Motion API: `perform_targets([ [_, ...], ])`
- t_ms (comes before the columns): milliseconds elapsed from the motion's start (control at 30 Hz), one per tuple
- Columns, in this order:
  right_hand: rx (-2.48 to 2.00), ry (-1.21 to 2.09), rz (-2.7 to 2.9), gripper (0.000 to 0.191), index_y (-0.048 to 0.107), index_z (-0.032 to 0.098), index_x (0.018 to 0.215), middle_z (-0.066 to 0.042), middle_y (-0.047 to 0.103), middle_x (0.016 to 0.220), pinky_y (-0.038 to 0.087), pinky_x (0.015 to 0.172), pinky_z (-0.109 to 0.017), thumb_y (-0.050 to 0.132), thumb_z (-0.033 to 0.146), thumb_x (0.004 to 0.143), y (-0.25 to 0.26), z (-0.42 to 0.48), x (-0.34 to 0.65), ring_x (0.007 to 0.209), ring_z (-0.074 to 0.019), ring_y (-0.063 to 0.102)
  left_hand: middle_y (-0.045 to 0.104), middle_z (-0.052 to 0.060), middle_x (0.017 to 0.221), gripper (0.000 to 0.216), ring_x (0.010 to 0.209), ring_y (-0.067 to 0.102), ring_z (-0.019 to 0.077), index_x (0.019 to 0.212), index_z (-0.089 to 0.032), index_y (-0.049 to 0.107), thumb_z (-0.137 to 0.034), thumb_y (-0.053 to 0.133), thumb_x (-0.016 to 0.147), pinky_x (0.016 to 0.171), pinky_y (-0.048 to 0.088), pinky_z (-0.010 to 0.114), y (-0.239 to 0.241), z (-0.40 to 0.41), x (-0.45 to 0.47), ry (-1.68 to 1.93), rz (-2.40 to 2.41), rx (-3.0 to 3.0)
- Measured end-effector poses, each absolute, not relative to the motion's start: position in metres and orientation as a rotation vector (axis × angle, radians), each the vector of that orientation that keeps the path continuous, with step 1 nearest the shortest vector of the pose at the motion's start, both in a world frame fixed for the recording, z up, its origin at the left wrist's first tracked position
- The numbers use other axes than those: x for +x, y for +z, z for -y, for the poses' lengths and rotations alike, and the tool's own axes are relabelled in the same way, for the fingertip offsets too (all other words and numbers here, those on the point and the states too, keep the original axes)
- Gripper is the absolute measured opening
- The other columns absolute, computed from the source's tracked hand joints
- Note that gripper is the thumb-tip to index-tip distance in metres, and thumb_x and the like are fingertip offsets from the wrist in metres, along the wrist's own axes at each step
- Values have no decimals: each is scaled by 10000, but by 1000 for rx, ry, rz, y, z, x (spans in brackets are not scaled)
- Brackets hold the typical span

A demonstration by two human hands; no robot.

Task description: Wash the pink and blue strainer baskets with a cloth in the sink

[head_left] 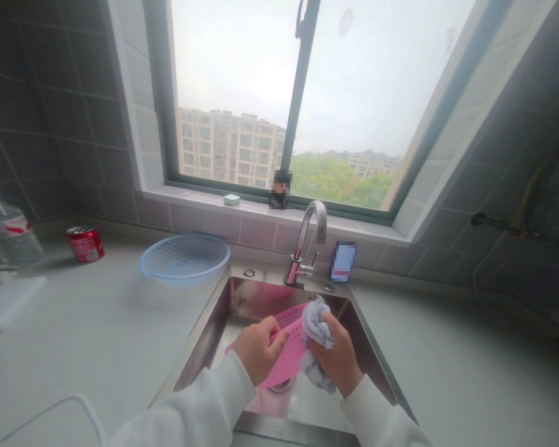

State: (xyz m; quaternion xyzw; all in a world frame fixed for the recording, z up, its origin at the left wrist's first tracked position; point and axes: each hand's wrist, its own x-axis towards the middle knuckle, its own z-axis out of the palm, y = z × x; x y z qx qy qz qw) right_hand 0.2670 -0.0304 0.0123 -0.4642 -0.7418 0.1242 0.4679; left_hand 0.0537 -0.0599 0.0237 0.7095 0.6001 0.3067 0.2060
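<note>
Over the steel sink (214,335), my left hand (258,347) grips the rim of a pink perforated basket (289,354), holding it tilted on edge. My right hand (338,360) is closed around a crumpled pale grey cloth (314,326) that presses against the basket's right side. Both sleeves are white. The lower part of the basket is hidden behind my hands.
A chrome faucet (307,242) stands behind the sink. A light blue colander (185,259) sits on the grey counter to the left, with a red can (85,243) and a clear water bottle (4,239) farther left. A small green item (231,199) lies on the window sill.
</note>
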Motion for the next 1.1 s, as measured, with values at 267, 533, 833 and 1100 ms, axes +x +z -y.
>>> perform_targets([
  [267, -1239, 372, 1813, 180, 593, 230, 938, -40, 691, 812, 497, 681, -348, 591, 252, 759, 9, 20, 274, 720, -237, 648, 633, 5, 659, 300, 638, 568, 174, 773, -205, 618, -423, 525, 958, 596, 251, 281, 25, 57, 52, 842, -1673, 1969],
  [533, -1352, 185, 1806, 78, 539, 262, 837, -8, 658, 762, 446, 643, -328, 576, 229, 777, 10, 6, 292, 683, -217, 622, 775, 38, 843, 321, 777, 667, 207, 929, -196, 757, -437, 545, 935, 673, 391, 279, 24, 53, 50, 897, -1431, 1875],
  [833, -1321, 202, 1804, 80, 540, 263, 818, -5, 643, 743, 448, 650, -331, 575, 217, 764, 15, 9, 290, 678, -221, 610, 738, 45, 871, 259, 825, 637, 206, 934, -171, 701, -266, 461, 949, 716, 402, 281, 18, 47, 50, 794, -1387, 1885],
  [1100, -1111, 277, 1971, 244, 639, 233, 879, -38, 680, 790, 458, 633, -328, 676, 205, 639, 0, 35, 255, 686, -232, 617, 724, 48, 832, 270, 799, 651, 213, 908, -202, 644, -284, 408, 1010, 679, 332, 290, 18, 54, 55, 753, -1564, 1970],
])
